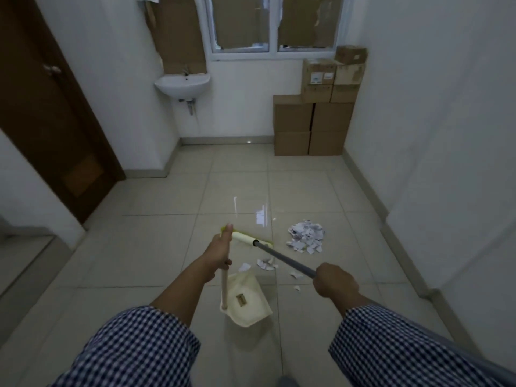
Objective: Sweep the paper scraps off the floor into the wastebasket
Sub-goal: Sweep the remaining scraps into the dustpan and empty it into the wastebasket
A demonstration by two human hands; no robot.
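Note:
A pile of white paper scraps [306, 236] lies on the tiled floor right of centre. A few loose scraps [265, 264] lie nearer, just in front of a cream dustpan [247, 301]. My left hand [221, 250] grips the top of the dustpan's upright wooden handle [224, 289]. My right hand [333, 280] grips the grey pole of a broom [284, 260]. The broom's yellow-green head [245, 238] rests on the floor left of the pile, partly hidden by my left hand. No wastebasket is in view.
Stacked cardboard boxes [315, 121] fill the far right corner. A white wall sink [183, 85] hangs at the far left under a window. A brown door [53, 113] stands on the left. White walls close in on both sides.

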